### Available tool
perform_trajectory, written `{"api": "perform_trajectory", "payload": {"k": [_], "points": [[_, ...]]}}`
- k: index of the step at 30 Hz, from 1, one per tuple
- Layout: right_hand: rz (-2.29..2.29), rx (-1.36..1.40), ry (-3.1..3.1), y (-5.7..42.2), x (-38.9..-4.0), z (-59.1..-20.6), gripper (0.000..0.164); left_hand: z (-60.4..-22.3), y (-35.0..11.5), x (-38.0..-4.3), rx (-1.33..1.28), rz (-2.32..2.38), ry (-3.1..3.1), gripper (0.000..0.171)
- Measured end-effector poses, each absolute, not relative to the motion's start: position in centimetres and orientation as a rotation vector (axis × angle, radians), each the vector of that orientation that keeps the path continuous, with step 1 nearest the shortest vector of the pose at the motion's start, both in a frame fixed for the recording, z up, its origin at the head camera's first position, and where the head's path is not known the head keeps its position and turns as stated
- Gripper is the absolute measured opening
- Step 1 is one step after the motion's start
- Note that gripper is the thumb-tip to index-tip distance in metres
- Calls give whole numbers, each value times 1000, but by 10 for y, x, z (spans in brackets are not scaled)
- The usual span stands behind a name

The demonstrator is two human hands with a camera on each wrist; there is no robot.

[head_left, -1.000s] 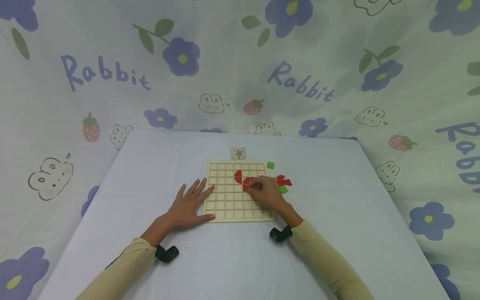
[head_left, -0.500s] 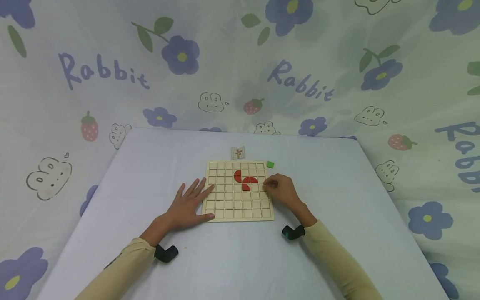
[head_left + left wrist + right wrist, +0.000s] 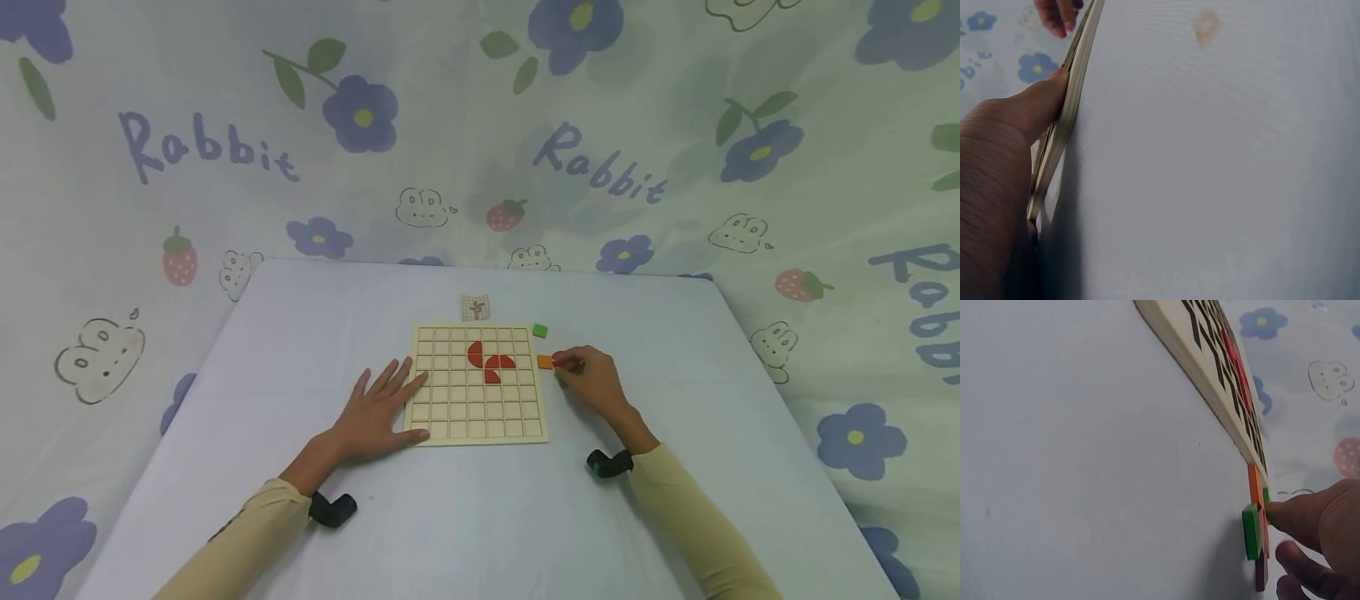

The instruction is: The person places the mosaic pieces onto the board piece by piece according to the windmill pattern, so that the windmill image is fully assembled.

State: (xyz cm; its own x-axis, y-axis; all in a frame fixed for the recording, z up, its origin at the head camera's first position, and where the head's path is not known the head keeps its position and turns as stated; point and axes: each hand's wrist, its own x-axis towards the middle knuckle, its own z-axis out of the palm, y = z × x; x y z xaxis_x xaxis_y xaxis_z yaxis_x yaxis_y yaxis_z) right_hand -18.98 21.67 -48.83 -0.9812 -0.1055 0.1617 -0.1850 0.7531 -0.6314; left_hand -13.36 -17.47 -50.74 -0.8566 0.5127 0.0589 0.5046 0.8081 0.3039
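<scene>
A wooden grid board [image 3: 450, 408] lies on the table, with several red quarter-circle pieces [image 3: 492, 377] in its cells. My left hand [image 3: 371, 421] rests with spread fingers on the board's left edge; its thumb [image 3: 1047, 100] lies on the near-left corner. Beyond the board's right edge, my right hand [image 3: 596, 379] reaches down to a small group of loose pieces. Its thumb [image 3: 1294, 512] touches a red piece [image 3: 1264, 534], while the other fingers stay apart from the thumb. Beside them are an orange piece [image 3: 545, 362] and a green piece [image 3: 1252, 531]. The hand partly hides this group.
A small picture card [image 3: 475, 307] with a red pinwheel-like figure lies behind the board. One green square piece [image 3: 540, 331] sits near the board's far right corner. White cloth covers the table [image 3: 465, 517], and a patterned curtain [image 3: 450, 125] hangs behind it.
My right hand has left the red pieces on the board and moved right to the loose pieces, uncovering a red quarter circle in its cell. My left hand stays in place.
</scene>
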Motion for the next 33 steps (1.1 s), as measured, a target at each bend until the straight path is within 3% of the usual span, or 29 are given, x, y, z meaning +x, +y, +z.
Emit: {"api": "perform_trajectory", "payload": {"k": [8,24,33], "points": [[819,69,-2913,227,-192,-490,38,-506,-174,-133,825,476,2957,94],[999,9,-2974,227,-193,-487,16,-508,-174,-135,838,473,2959,95],[959,18,-3035,227,-195,-481,21,-507,-174,-135,838,472,2958,95]]}}
